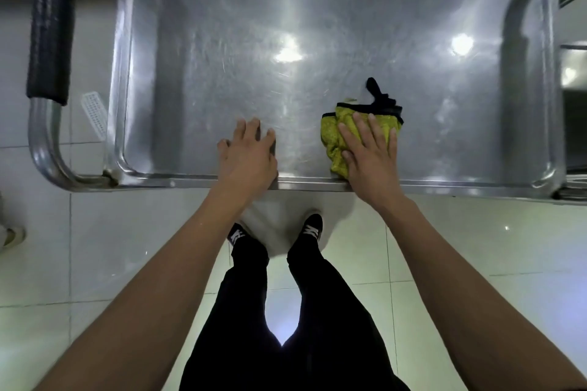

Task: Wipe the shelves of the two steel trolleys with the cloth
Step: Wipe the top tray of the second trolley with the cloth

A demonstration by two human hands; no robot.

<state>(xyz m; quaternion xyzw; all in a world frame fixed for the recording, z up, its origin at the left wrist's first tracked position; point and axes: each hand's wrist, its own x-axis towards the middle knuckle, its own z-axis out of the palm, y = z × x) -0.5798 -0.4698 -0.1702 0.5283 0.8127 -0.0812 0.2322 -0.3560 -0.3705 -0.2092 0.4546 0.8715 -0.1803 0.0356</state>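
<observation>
Here, a padded black handle (50, 25) rises at the far left of the steel trolley (317, 183). The left hand (247, 154) rests on the top shelf (254, 41) by its near rim, fingers bent at the tips and holding nothing. Just right of it, the right hand (370, 154) presses flat on a crumpled yellow-green cloth (332, 133), whose black edging (379, 98) trails beyond the fingertips.

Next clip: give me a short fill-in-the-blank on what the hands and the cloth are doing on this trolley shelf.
1. The right hand presses the ____ cloth flat.
2. The cloth lies on the trolley's top ____.
3. The left hand rests on the shelf, holding ____.
4. The trolley handle has a ____ grip.

Missing words: yellow; shelf; nothing; black
</observation>
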